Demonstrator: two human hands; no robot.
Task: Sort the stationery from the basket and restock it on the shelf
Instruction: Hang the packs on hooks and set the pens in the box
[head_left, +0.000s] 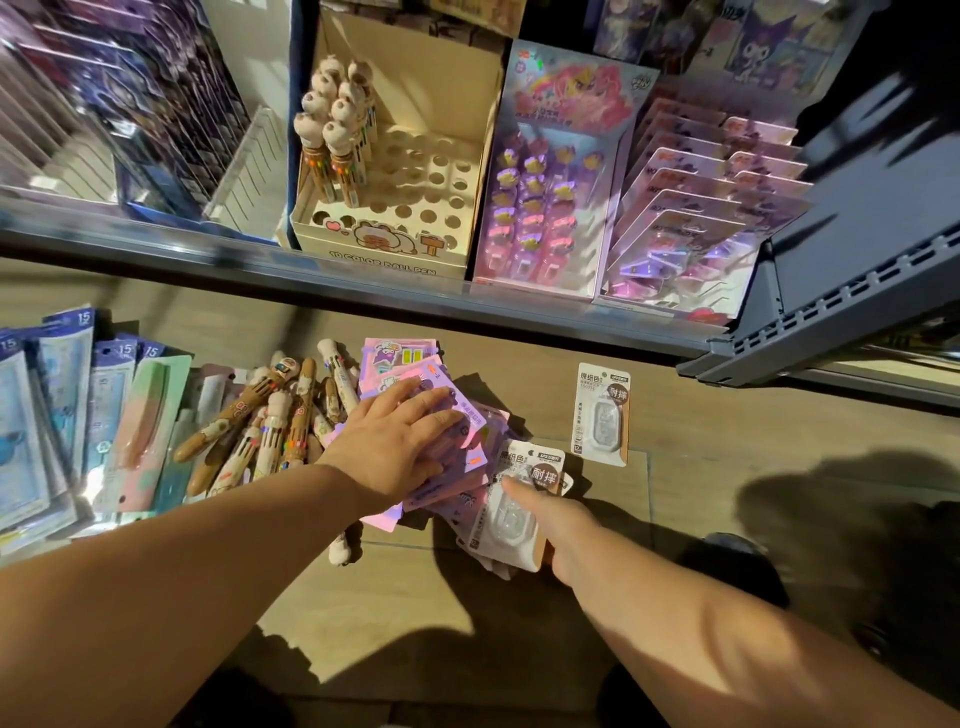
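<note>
Stationery lies in heaps on the wooden floor below the shelf (363, 270). My left hand (395, 441) rests flat, fingers straight, on a pile of pink and purple carded packs (405, 364). My right hand (550, 525) grips a white carded pack (519, 499) with brown labels, thumb on its face, fingers hidden beneath. A matching white pack (602, 415) lies alone to the right. Brown and cream multi-colour pens (270, 421) are heaped on the left.
Blue and green carded packs (78, 415) lie at far left. On the shelf stands a pen display box (395, 228) with many empty holes, next to a pink carded display (550, 208) and stacked purple packs (706, 208). A dark bracket (852, 291) juts out right.
</note>
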